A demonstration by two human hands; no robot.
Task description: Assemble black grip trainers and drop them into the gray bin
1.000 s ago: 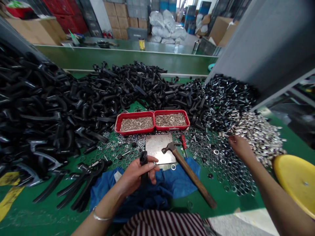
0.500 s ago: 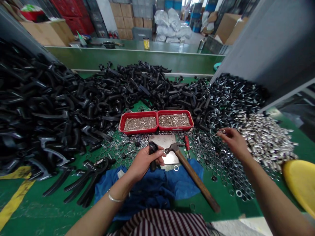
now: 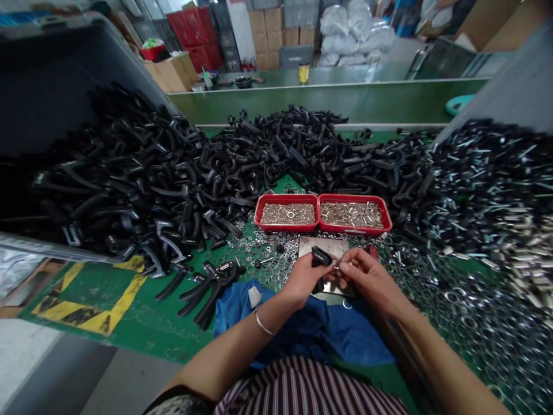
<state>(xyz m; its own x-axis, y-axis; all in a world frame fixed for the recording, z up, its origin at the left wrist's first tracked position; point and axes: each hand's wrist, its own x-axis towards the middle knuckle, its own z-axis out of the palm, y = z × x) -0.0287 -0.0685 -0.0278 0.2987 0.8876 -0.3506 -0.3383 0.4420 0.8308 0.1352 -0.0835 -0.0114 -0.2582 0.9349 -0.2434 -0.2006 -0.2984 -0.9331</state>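
My left hand [image 3: 302, 281] is closed around a black plastic handle part [image 3: 322, 257], held above a metal plate [image 3: 308, 245]. My right hand [image 3: 372, 283] meets it, thumb and fingers pinched on a small metal piece [image 3: 337, 266] against the part's side. The piece's exact shape is too small to tell. Beneath both hands lies a blue cloth [image 3: 298, 340], and a bright ring [image 3: 347, 304] rests near the plate's lower edge. A red screwdriver handle [image 3: 372, 251] shows partly behind my right hand. My right forearm hides most of the hammer.
Two red trays [image 3: 287, 228] of small metal pieces stand beyond the plate. A large heap of black handle parts [image 3: 173, 178] spreads behind and left. Loose rings [image 3: 453, 323] and metal sleeves [image 3: 533, 259] lie right. Several black pieces [image 3: 211, 294] sit left of the cloth.
My right hand has come from the sleeve pile on the right to the black part in my left hand, carrying a small metal piece. The view has swung left.
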